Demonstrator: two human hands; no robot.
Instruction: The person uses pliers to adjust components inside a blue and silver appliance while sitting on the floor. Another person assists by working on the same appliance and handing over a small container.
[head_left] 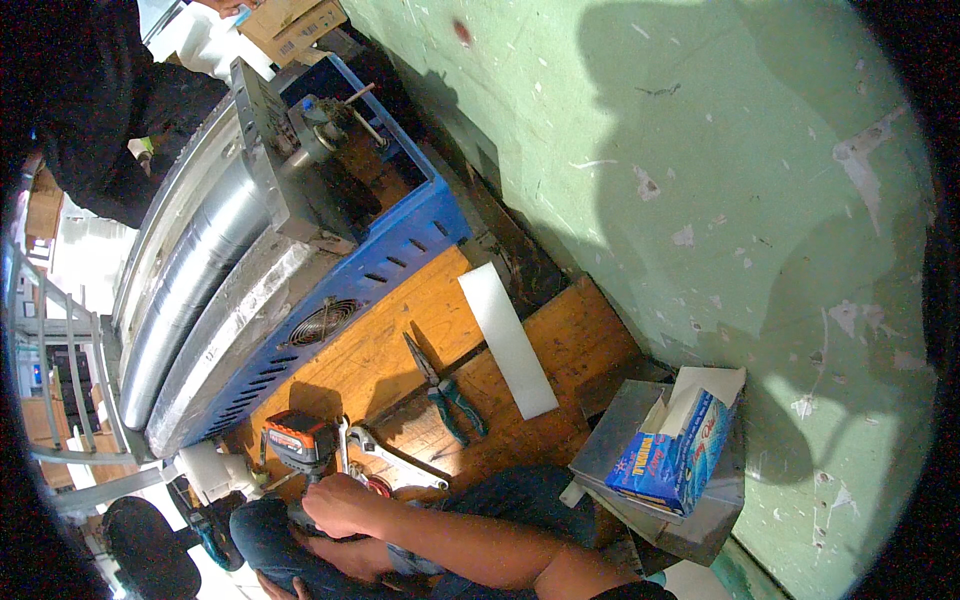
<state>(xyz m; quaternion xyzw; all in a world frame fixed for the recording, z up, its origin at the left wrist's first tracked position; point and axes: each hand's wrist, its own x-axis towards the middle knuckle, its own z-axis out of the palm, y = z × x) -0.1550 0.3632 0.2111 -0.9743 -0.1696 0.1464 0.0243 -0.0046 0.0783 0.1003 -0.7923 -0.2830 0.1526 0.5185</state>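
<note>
My right hand (345,505) is closed round a cordless drill (298,440), whose orange-and-black battery end points away from me. The drill's front end is hidden by the hand and legs. Beside it on the wooden bench lie a small wrench (344,440) and a larger silver wrench (405,465). Farther right, teal-handled long-nose pliers (447,397) lie with their jaws parted. A white flat strip (508,342) is beyond them. At the lower edge, what seem to be fingers of my left hand (275,588) barely show; their grip cannot be made out.
A large machine with a silver roller (200,270) and a blue slotted frame (415,232) fills the far left. A blue carton (675,455) sits on a grey metal box (610,425) at right, against a scuffed green wall (700,240). Cardboard boxes (290,28) stand behind.
</note>
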